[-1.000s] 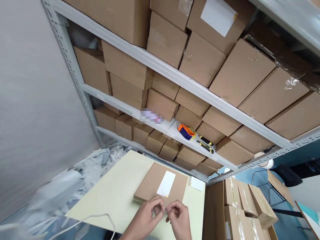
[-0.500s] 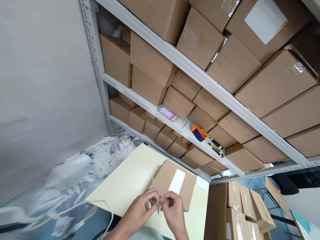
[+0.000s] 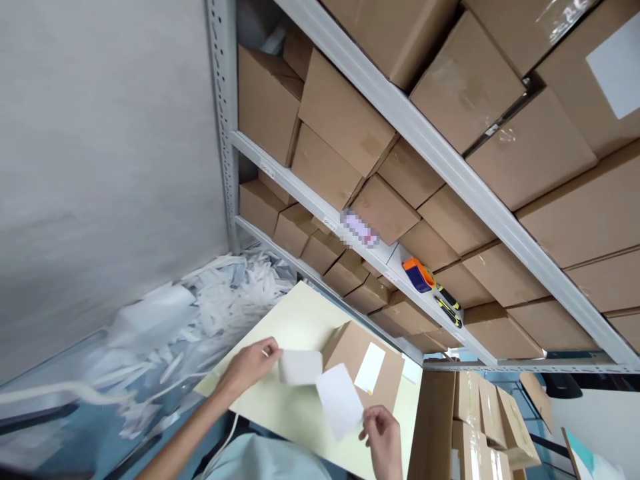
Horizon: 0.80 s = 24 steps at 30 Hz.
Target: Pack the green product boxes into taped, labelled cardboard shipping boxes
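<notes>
My left hand [image 3: 249, 365] pinches a white backing sheet [image 3: 301, 367] above the pale yellow table [image 3: 280, 327]. My right hand [image 3: 384, 437] pinches the lower edge of a white label [image 3: 340, 399], which slants up to the left. The two sheets are pulled apart and almost touch at one corner. Just behind them a flat brown cardboard box [image 3: 350, 350] lies on the table with a white label [image 3: 371, 367] stuck on its top.
A grey metal rack [image 3: 450, 170] packed with brown cartons fills the back. An orange and blue tape dispenser [image 3: 419, 275] and yellow-black utility knives [image 3: 448, 306] lie on one shelf. White paper scraps [image 3: 220, 307] are heaped at the left. Taped cartons [image 3: 480, 427] stand at the right.
My hands were together, picking at a small piece. Now they have drawn apart, the left with the backing sheet, the right with the peeled label. The view has swung left.
</notes>
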Each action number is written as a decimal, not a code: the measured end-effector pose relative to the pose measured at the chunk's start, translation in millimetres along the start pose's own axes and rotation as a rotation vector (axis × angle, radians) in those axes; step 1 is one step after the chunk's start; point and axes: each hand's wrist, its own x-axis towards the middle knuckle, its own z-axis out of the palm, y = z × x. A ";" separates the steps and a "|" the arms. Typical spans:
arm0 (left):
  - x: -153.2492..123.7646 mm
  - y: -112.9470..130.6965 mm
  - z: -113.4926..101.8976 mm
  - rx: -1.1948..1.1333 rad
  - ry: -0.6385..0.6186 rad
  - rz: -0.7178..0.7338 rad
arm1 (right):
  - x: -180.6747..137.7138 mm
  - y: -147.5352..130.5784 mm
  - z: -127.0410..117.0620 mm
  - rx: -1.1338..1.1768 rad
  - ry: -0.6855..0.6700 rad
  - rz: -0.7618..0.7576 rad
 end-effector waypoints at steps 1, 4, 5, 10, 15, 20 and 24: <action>12.4 -5.8 -13.1 -0.031 0.093 -0.053 | -2.1 3.3 -4.4 0.011 0.032 0.005; 55.6 -7.2 -62.3 -0.182 0.407 -0.091 | -7.1 7.3 -10.8 0.091 0.143 -0.008; 71.2 -1.9 -78.9 -0.233 0.525 -0.065 | -8.0 6.7 -10.4 0.119 0.155 -0.004; 116.4 54.9 -115.9 -0.499 0.667 0.256 | -7.8 -9.5 1.3 0.171 0.162 -0.014; 52.1 109.5 -29.7 -0.457 0.170 0.322 | -4.4 -42.6 10.0 0.062 0.337 -0.163; -53.3 143.5 77.6 -0.674 -0.418 0.208 | 2.8 -51.9 6.8 -0.345 0.433 -0.500; -86.0 157.5 115.3 -0.840 -0.363 -0.026 | 3.5 -30.8 -3.6 -0.625 0.249 -0.672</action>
